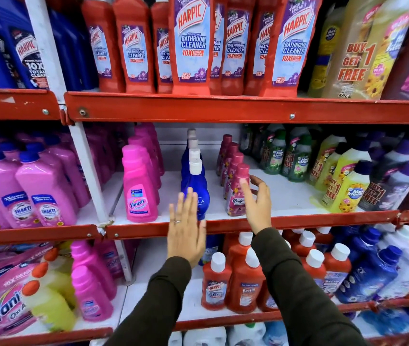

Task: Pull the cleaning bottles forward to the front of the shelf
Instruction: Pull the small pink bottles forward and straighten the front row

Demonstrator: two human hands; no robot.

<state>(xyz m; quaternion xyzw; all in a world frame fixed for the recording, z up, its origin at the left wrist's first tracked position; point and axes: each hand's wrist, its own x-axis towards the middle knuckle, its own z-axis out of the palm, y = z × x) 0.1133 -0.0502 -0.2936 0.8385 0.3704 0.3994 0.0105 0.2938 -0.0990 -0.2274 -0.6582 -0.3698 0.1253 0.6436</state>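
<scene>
On the middle shelf three rows of bottles run front to back: pink Vanish bottles, blue bottles with white caps, and dark pink Comfort bottles. Each front bottle stands near the red front rail. My left hand is flat with fingers apart, in front of the lowest blue bottle, holding nothing. My right hand is open beside the front Comfort bottle, its thumb close to the bottle's right side; I cannot tell whether it touches.
Green bottles and yellow bottles stand to the right on the same shelf, with bare white shelf between them and the Comfort row. Red Harpic bottles fill the shelf above. Red and blue bottles crowd the shelf below.
</scene>
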